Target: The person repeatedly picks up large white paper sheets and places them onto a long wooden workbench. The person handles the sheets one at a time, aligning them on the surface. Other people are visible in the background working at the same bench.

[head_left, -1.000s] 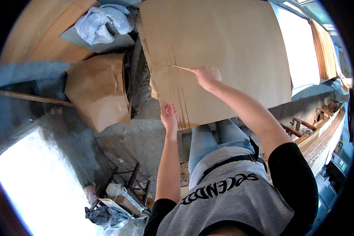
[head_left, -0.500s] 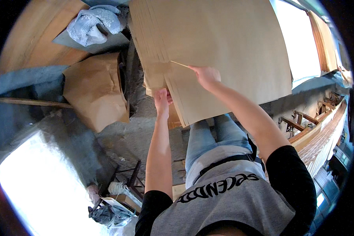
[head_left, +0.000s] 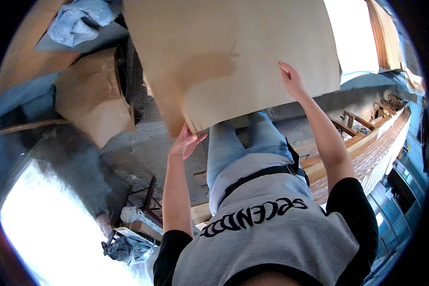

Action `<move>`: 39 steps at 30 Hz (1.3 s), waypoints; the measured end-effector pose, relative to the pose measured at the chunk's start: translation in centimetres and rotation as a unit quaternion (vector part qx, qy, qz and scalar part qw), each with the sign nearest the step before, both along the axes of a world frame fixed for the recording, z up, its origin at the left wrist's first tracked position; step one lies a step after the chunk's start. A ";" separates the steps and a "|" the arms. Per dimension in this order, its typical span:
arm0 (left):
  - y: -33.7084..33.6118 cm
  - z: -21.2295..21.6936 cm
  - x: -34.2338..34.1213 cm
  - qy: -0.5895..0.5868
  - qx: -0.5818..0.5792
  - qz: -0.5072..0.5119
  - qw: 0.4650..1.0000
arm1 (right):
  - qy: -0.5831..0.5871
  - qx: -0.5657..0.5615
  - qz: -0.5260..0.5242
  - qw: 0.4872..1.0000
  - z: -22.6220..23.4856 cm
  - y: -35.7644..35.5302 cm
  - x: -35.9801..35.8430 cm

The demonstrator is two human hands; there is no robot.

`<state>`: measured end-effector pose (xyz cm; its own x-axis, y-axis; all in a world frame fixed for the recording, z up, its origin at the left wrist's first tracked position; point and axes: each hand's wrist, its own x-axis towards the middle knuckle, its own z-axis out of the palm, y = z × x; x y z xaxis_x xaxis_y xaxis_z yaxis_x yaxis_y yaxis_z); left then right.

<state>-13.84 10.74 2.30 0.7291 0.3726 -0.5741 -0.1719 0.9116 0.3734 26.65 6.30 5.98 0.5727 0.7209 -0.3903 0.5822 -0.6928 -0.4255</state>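
A large brown cardboard sheet (head_left: 252, 57) fills the top middle of the view, tilted up in front of me. My left hand (head_left: 186, 140) grips its lower left corner from below. Higher and to the right, my right hand (head_left: 293, 81) holds the sheet near its lower right edge, fingers pressed to its face. Below the sheet I see my own jeans and grey shirt. What lies behind the sheet is hidden.
A crumpled brown cardboard box (head_left: 93, 100) stands at the left on the grey concrete floor (head_left: 138, 157). A blue-grey cloth (head_left: 78, 21) lies top left. Long wooden boards (head_left: 367, 157) run along the right. A small wooden frame (head_left: 148, 200) and a bag of rags (head_left: 124, 248) sit lower left.
The sheet has come up and nearer to me. My hands have spread apart: the left one slid to the lower corner, the right one moved right along the sheet.
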 end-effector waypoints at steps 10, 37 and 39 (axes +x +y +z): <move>-8.7 -5.6 17.2 0.176 -0.153 0.164 0.959 | -0.054 -0.009 -0.106 0.993 2.9 -12.5 11.4; -11.4 -3.5 19.3 0.266 -0.132 0.276 0.914 | -0.109 -0.117 0.262 0.952 2.2 -18.7 18.8; -11.5 -3.7 19.2 0.269 -0.137 0.280 0.911 | -0.103 -0.127 0.270 0.949 2.7 -18.6 19.1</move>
